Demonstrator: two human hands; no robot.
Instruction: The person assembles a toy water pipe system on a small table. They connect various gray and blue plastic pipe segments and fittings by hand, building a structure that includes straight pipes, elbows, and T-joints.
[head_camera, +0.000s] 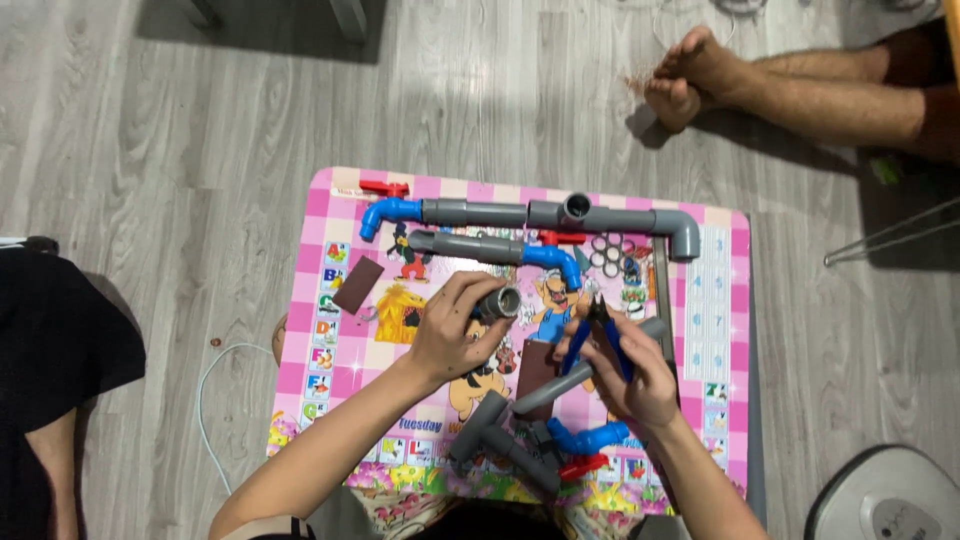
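- Left hand (455, 335) is curled tight around a short grey pipe fitting (500, 302), its open round end peeking out past the fingertips, held just above the middle of the pink checked tabletop (330, 190).
- Right hand (625, 375) is closed too, gripping blue-handled pliers (605, 335) together with a straight grey pipe (585, 372) that slants from lower left to upper right.
- Hands sit close, fitting and pliers near each other but apart.
- Along the far edge lies a long grey pipe run (540, 213) with a blue elbow on its left end and a grey elbow on its right.
- Near the body: a grey tee piece (490, 440) and a blue tap with a red handle (587, 445).
- Off the tabletop, another person's bare feet (690, 75) rest on the grey wood floor (200, 150).
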